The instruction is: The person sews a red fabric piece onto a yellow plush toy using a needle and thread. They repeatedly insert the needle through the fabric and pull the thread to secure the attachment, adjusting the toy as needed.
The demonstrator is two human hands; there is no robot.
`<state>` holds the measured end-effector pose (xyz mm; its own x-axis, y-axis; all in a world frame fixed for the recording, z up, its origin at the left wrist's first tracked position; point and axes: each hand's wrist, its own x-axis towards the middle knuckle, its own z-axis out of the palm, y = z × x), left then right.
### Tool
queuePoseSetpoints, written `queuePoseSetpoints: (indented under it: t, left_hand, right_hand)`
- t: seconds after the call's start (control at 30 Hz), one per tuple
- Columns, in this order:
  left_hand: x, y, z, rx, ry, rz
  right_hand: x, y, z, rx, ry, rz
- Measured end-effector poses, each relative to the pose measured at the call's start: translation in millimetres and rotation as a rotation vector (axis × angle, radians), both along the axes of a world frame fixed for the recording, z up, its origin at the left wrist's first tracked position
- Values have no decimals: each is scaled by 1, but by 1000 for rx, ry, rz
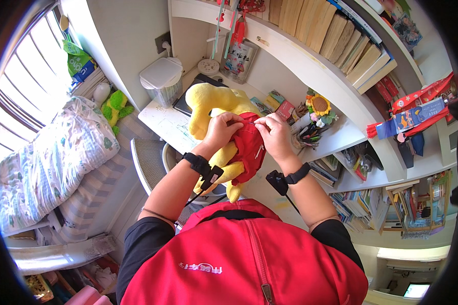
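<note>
A yellow plush toy (210,95) in a red cloth garment (248,160) is in front of me at the desk, its head toward the upper left and its legs toward me. My left hand (223,127) pinches the garment near its upper edge. Across from it, my right hand (276,133) has thumb and forefinger pressed together at the same edge. A thin pale strand (249,122) shows between the fingertips; whether it is thread, cord or a needle is too small to tell. A small white piece (258,151) lies lower on the garment.
Behind the toy, the white desk (162,124) holds a lidded plastic container (162,78) and a metal tin (238,61). A pen holder (303,139) and a crochet sunflower (320,105) stand to the right. Shelved books (328,34) hang above; a mesh-backed chair (147,160) is at left.
</note>
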<state>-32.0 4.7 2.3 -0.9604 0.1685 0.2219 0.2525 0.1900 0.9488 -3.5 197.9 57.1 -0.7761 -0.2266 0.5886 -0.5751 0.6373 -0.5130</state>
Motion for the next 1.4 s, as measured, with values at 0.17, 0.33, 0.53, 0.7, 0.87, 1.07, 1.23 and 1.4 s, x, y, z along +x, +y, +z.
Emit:
queuePoseSetpoints:
  t: [0.17,0.33,0.53,0.7,0.87,1.07,1.23,1.4]
  left_hand:
    - [-1,-1,-1,23,-78,1]
    - [-4,-1,-4,31,-1,-33]
    - [-4,-3,-1,-14,72,-71]
    - [-6,-3,-1,-27,69,-80]
    - [-9,-3,-5,-33,62,-83]
    - [-10,-3,-7,-17,44,-68]
    - [-8,-3,-9,-13,23,-57]
    - [-6,-3,-10,-19,56,-41]
  right_hand:
    - [-1,0,0,30,-62,16]
    - [-1,0,2,47,-86,32]
    - [-6,-2,-5,38,-81,35]
    - [-8,-1,-9,9,-59,58]
    - [-10,-1,-14,-40,-104,49]
    - [-18,-3,-23,-81,-116,88]
    - [-18,-6,-31,-107,-166,65]
    - [-20,-12,-37,-240,-350,47]
